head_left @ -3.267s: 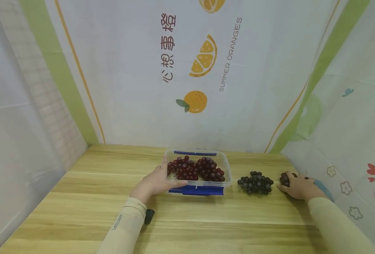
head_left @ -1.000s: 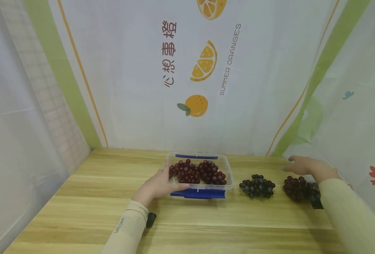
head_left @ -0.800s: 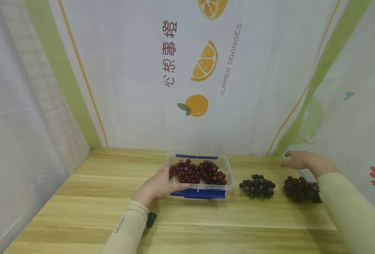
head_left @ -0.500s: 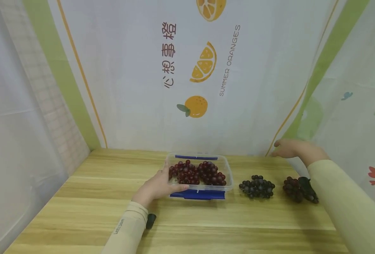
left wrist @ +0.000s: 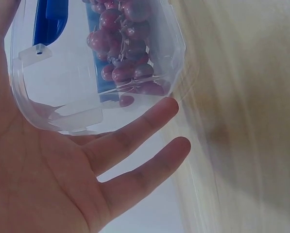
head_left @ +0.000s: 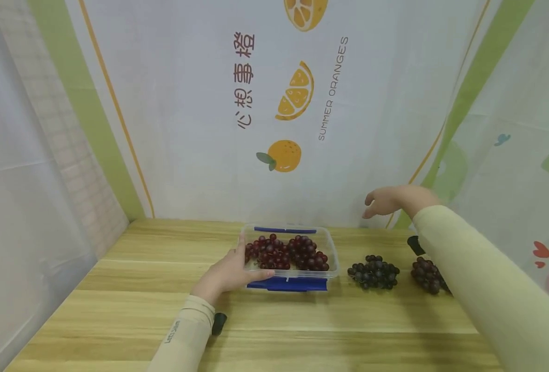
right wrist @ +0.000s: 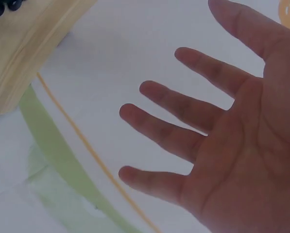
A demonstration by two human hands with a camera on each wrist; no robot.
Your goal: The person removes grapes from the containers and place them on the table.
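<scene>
My left hand (head_left: 223,268) rests against the left end of a clear plastic food container (head_left: 334,258) with blue clips. Its thumb lies along the front rim. In the left wrist view two fingers (left wrist: 149,177) stretch straight beside the container's corner, with the palm against it. Bunches of red grapes (head_left: 272,253) lie inside. My right hand (head_left: 388,200) is raised behind and above the table, holding nothing; the right wrist view shows its fingers (right wrist: 169,131) spread. Below it, a dark bunch of grapes (head_left: 374,272) lies right of the container. Further right, reddish grapes (head_left: 427,275) are partly hidden by my sleeve.
The wooden table (head_left: 130,289) ends at a white curtain (head_left: 195,170) printed with oranges. Another printed curtain (head_left: 512,222) stands close on the right. Small black pieces (head_left: 219,324) show beside each forearm.
My right hand has let go of the reddish grapes at the far right, then risen and moved left. My left hand has stayed at the container.
</scene>
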